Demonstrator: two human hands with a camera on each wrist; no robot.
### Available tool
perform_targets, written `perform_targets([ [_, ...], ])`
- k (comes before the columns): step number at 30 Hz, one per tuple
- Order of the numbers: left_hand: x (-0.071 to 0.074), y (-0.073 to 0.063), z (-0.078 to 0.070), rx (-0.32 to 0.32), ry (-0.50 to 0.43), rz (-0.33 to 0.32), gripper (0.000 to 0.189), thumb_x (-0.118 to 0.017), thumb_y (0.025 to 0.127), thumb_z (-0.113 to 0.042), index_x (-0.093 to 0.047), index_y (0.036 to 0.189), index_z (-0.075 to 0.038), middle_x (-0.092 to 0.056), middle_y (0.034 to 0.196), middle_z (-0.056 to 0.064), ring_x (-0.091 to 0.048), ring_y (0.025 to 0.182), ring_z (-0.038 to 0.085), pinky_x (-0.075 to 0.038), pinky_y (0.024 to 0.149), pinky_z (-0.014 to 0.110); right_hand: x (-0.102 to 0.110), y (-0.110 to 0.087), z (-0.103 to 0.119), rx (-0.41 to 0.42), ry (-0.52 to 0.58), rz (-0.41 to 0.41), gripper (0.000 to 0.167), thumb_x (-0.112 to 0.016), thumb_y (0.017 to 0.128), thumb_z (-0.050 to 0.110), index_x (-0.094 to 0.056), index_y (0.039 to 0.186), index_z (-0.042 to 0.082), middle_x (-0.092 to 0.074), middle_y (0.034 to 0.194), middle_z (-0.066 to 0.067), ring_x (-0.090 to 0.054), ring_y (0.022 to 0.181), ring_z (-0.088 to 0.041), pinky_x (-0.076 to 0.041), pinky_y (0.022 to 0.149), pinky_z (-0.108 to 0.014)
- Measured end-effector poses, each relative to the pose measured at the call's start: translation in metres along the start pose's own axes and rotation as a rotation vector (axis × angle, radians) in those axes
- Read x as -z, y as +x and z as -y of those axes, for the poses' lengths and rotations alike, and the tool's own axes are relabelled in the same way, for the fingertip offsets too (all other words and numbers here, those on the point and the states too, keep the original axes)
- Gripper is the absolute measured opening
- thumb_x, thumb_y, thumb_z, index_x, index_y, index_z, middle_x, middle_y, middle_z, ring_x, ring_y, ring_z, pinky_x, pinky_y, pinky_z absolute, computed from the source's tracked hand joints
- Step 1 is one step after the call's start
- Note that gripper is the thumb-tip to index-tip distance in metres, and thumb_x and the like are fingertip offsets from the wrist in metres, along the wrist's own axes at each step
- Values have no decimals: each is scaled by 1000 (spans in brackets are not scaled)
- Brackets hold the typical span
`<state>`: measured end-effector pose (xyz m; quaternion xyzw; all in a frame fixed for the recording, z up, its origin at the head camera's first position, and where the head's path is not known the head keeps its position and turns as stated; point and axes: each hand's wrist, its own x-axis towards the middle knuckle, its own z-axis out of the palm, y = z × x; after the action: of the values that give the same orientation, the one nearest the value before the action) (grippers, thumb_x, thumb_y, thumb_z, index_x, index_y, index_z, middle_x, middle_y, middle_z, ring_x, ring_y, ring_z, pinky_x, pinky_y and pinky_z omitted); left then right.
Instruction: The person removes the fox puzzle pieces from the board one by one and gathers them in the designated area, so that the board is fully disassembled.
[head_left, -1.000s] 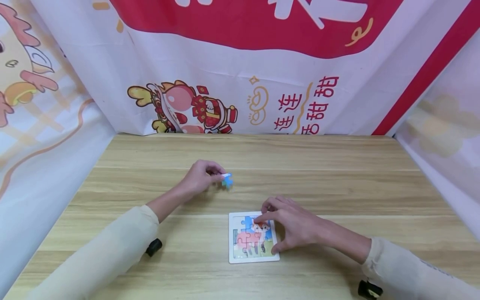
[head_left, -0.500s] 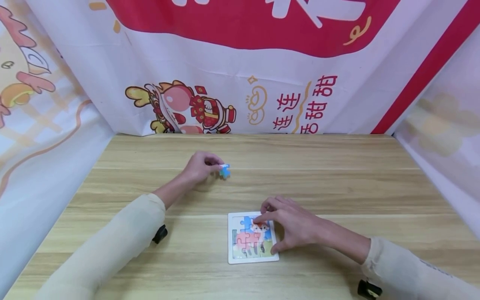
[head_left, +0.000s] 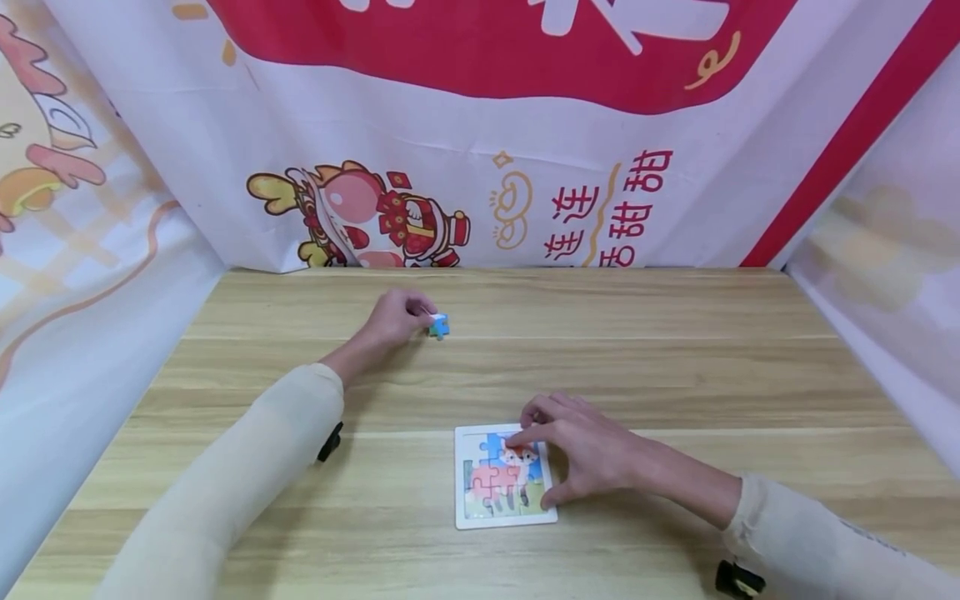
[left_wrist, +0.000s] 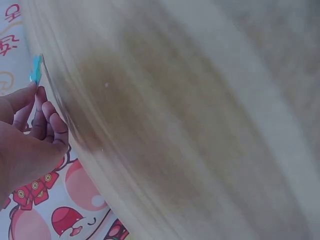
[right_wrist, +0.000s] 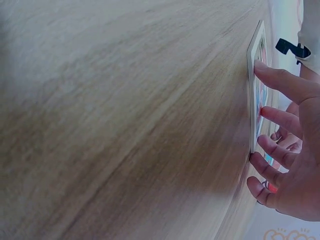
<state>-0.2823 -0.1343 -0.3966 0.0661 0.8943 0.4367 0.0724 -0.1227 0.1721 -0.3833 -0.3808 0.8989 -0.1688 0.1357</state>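
Observation:
In the head view my left hand (head_left: 399, 317) pinches a blue jigsaw piece (head_left: 439, 325) between thumb and fingertips, out over the far middle of the table. The left wrist view shows the same piece (left_wrist: 36, 69) edge-on at the fingertips. Nearer to me lies a square jigsaw puzzle in a white frame (head_left: 507, 523), its joined pieces (head_left: 497, 479) forming a pink and orange fox. Pale backing shows along its upper left. My right hand (head_left: 592, 450) rests on the puzzle's right side: the thumb (right_wrist: 260, 66) touches the frame and the index fingertip lies on the picture, with the fingers spread.
The wooden table (head_left: 675, 358) reaches back to a printed white and red cloth (head_left: 480, 125). More cloth hangs at the left and right sides. Black bands sit at both sleeves, a right one (head_left: 740, 579) near the table's front.
My left hand has moved away from me and slightly left with the jigsaw piece, which has turned a little. The right hand and the framed puzzle have stayed in place.

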Motion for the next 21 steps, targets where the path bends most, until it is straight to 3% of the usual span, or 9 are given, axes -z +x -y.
perform_targets([
  [10,2,9,0,35,14,9,14,-74,92,2,-74,105,3,-65,99,15,-54,90,24,-47,74,29,-1,0,0,4,-8,-1,70,-95,71,45,-71,135,28,-55,132,0,-46,117,-18,-43,103,-48],
  [21,1,12,0,14,54,28,11,-74,93,1,-75,104,2,-68,100,15,-57,88,24,-48,76,31,-1,0,0,-1,-11,1,70,-95,72,44,-70,136,29,-55,132,0,-46,118,-19,-43,104,-48],
])
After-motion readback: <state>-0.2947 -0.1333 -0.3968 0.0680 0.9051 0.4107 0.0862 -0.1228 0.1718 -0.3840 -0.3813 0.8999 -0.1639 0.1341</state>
